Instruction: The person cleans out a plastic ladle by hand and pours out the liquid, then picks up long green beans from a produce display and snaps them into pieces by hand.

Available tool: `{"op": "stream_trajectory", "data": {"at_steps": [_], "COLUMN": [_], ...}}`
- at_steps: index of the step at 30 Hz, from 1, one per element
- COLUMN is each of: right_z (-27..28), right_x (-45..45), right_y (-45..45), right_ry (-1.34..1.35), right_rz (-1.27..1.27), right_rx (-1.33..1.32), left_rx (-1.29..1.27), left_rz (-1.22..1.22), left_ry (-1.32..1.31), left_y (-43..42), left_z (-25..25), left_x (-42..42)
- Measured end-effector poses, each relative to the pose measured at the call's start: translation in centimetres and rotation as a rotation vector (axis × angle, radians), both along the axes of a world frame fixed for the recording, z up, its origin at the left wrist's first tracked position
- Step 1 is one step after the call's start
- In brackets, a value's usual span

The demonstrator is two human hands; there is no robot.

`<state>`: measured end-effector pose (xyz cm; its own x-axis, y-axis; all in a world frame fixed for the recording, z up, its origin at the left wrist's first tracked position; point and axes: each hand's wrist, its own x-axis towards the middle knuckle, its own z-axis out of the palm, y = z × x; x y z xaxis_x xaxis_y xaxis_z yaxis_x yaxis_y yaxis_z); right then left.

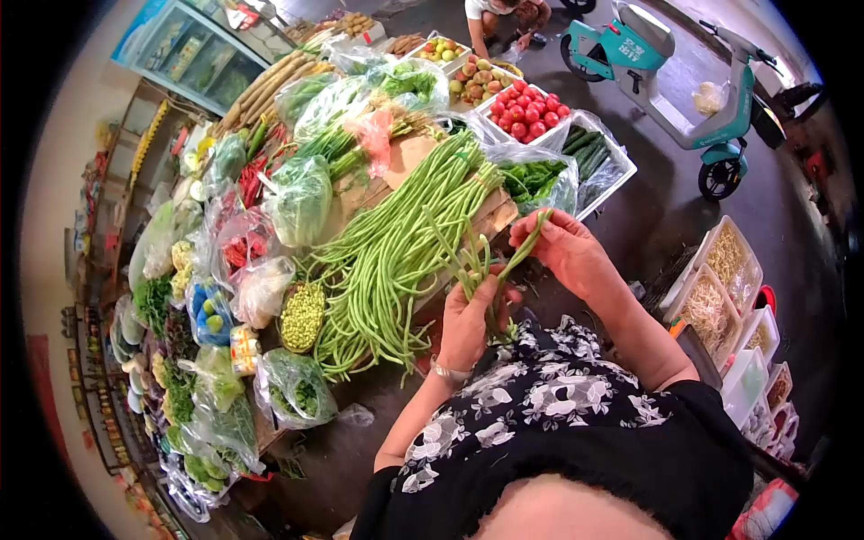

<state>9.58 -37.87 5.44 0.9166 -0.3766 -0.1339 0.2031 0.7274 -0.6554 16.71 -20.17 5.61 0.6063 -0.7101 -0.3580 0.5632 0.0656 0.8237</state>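
Observation:
In front of my chest, my left hand [470, 326] is closed around a small bunch of green vegetable stalks [473, 266], whose exact kind I cannot make out. The tips stick up above my fingers, and the lower ends hang beneath my palm. To its right, my right hand [569, 254] pinches one flat green stalk [520, 256] that slants up from the bunch. Just beyond both hands, a large heap of long beans [396, 256] covers the near part of the stall. A bracelet circles my left wrist.
Bagged greens [300, 200], a basket of shelled beans [302, 317] and bagged herbs [297, 389] lie to the left. Tomatoes [529, 112] and cucumbers [586, 151] sit in crates beyond. A teal scooter [720, 121] stands at right, above bins of sprouts [709, 310]. A person [504, 18] crouches at the back.

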Motion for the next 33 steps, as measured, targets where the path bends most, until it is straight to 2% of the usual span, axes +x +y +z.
{"op": "stream_trajectory", "data": {"at_steps": [1,2,5,7,8,9,11,12,13,15,17,21,23,25,26,29,31,33], "right_z": [0.3,0.0,-0.7,0.7,1.3,1.8,2.6,3.2,3.5,1.0,-0.4,-2.4,-1.2,-0.9,1.2,-1.5,-1.4,-2.6], "right_x": [0.1,-0.1,-1.0,-2.1,-2.6,-2.6,-2.7,-2.2,-1.6,-0.5,0.2,1.2,1.0,1.3,0.6,0.9,0.9,0.8], "right_y": [0.2,0.0,-1.5,-3.2,-3.6,-3.9,-4.5,-4.2,-3.4,-2.2,-0.7,1.0,0.8,0.7,0.1,0.4,0.9,0.9], "right_ry": [-0.037,-0.034,-0.369,-0.247,-0.11,-0.11,0.106,0.192,0.296,0.334,0.257,0.193,0.191,0.229,0.274,0.222,0.238,0.154], "right_rz": [-0.041,-0.032,0.152,0.071,-0.062,-0.059,-0.149,-0.108,-0.056,0.106,0.275,0.225,0.238,0.318,0.428,0.427,0.364,0.231], "right_rx": [0.113,0.113,0.352,0.215,0.013,0.013,-0.527,-0.554,-0.556,-0.327,-0.17,-0.025,-0.03,-0.309,-0.323,-0.316,-0.262,-0.233], "left_rx": [0.001,-0.059,-0.117,-0.095,-0.072,-0.05,-0.039,-0.03,-0.031,-0.076,-0.046,-0.019,0.023,0.031,0.039,0.074,0.085,0.036], "left_rz": [0.013,0.003,0.068,0.097,0.074,0.051,0.016,-0.024,-0.03,-0.106,-0.184,-0.22,-0.188,-0.211,-0.239,-0.274,-0.299,-0.125], "left_ry": [0.03,0.108,0.083,0.056,0.023,-0.01,-0.03,-0.054,-0.051,-0.04,-0.021,-0.004,-0.03,-0.042,-0.056,-0.072,-0.049,0.034], "left_y": [-0.1,-0.2,-0.6,-0.4,-0.1,0.1,0.2,0.1,-0.1,-0.3,-0.5,-0.5,-0.6,-0.5,-0.4,-0.4,-0.6,-1.0], "left_z": [0.0,-0.4,-0.4,-1.0,-1.3,-1.6,-1.9,-2.1,-2.3,-2.6,-1.3,-1.2,-0.9,-1.4,-1.6,-1.5,-1.7,-1.9], "left_x": [-0.1,0.1,0.1,0.3,0.6,0.9,0.9,0.8,0.6,0.3,0.2,-0.1,-0.1,0.0,-0.1,0.1,0.2,0.1]}}
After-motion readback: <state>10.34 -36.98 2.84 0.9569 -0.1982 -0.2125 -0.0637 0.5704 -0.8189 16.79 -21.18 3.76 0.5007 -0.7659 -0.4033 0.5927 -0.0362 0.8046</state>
